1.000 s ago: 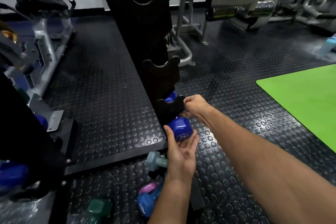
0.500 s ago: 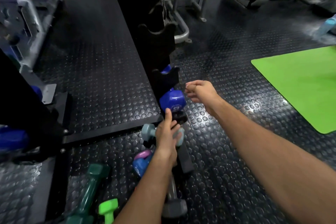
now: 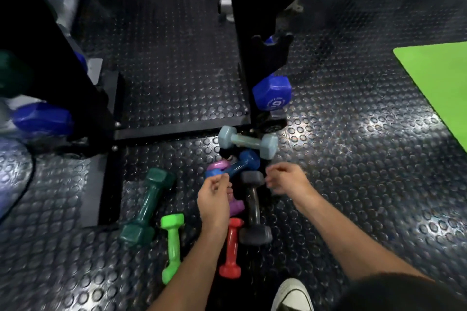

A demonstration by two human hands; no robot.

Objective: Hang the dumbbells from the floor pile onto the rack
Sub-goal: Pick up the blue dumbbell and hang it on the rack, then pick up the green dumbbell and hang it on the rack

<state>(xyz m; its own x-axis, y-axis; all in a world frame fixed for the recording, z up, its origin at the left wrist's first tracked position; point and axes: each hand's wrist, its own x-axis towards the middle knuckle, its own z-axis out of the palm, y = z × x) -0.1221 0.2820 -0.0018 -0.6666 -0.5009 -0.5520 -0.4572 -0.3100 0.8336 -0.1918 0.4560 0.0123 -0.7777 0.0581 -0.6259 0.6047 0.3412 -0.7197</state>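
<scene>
Studded black rubber flooring [image 3: 353, 159] covers the gym, glinting under overhead light. Both hands hover over the floor pile with nothing in them. The left hand [image 3: 213, 197] has its fingers loosely curled, above the purple dumbbell [image 3: 236, 206], which shows only in part beneath it. The right hand [image 3: 288, 179] is motion-blurred, its fingers loosely bent, just beside the near head of the black dumbbell [image 3: 254, 212], which lies lengthwise between the two forearms.

Just beyond the fingertips a medium-blue dumbbell [image 3: 236, 165] lies slanted, and past that a pale grey-blue dumbbell [image 3: 249, 142] rests crosswise against the foot of the rack. Under the left forearm lies a red dumbbell [image 3: 232, 250]; outward to the left of it sit a bright green dumbbell [image 3: 172, 245] and then a larger dark green dumbbell [image 3: 145, 204], both pointing away.

Beyond the pile stands the black dumbbell rack [image 3: 242, 40]. A royal-blue dumbbell [image 3: 272, 93] already hangs in its lowest cradle, the near head marked with a number that cannot be read surely.

Far to the left of the left hand another dark stand [image 3: 50, 40] holds a blurred blue dumbbell [image 3: 43, 118] low down. Far to the right of the right hand lies a lime-green mat [image 3: 439, 83]. Nearest the body, a black-and-white sneaker [image 3: 293, 295] shows at the bottom edge.
</scene>
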